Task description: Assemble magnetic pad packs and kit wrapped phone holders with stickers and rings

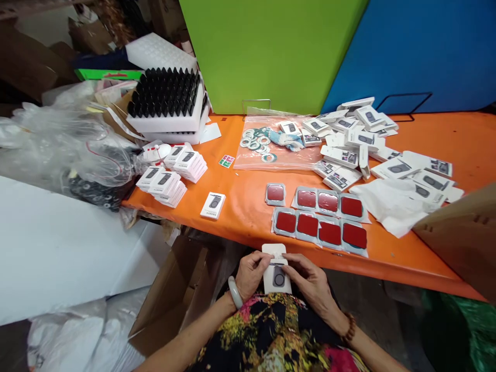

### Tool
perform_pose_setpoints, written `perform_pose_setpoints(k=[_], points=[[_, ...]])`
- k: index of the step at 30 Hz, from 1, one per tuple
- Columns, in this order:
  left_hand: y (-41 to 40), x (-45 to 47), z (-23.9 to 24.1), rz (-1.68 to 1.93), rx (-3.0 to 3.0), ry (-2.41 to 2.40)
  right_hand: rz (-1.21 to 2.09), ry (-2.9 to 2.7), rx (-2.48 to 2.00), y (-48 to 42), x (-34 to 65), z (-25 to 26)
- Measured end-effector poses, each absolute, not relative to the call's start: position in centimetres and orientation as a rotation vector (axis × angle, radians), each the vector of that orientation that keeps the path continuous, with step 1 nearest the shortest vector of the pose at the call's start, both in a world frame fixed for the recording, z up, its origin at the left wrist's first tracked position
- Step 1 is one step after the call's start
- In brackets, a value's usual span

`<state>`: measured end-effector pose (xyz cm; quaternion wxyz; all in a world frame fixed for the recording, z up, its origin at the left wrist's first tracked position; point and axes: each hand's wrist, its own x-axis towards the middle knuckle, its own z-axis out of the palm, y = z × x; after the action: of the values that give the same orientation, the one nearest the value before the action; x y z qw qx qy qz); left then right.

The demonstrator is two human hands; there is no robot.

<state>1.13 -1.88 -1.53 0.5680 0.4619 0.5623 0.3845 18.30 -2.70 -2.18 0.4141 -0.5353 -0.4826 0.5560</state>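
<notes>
Orange table [248, 217], matte paper-like top, green and blue panels behind. I see two rows of glossy red rounded-square pads [321, 219] in clear blister pockets near the front edge, a loose heap of flat white printed cartons [364, 150] at right, and a clear plastic bag of metal rings [258, 143] mid-table. Far left: white foam tray [166, 103] of black pointed cones, neat carton stacks [170, 175] beside it. Small white carton [276, 268] with dark rounded-square print sits below the table edge over my lap, upright, top flap raised. Left hand [250, 274] fingers pinch its left edge; right hand [310, 281] fingers clamp its right side, fingertips on its face.
</notes>
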Motion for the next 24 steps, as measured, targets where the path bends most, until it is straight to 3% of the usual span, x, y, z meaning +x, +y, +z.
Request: perform_pose_setpoints(k=[12, 15, 24], points=[[-0.9, 2.7, -0.6, 1.194, 0.879, 1.312, 1.534, -1.027, -1.185, -0.4, 17.4, -1.3], [-0.7, 2.3, -0.8, 1.109, 0.873, 1.246, 1.604, -1.179, -1.171, -0.1, 18.1, -0.8], [-1.4, 0.7, -0.5, 0.960, 1.238, 1.238, 1.248, -1.604, -1.166, -0.8, 19.0, 0.1]])
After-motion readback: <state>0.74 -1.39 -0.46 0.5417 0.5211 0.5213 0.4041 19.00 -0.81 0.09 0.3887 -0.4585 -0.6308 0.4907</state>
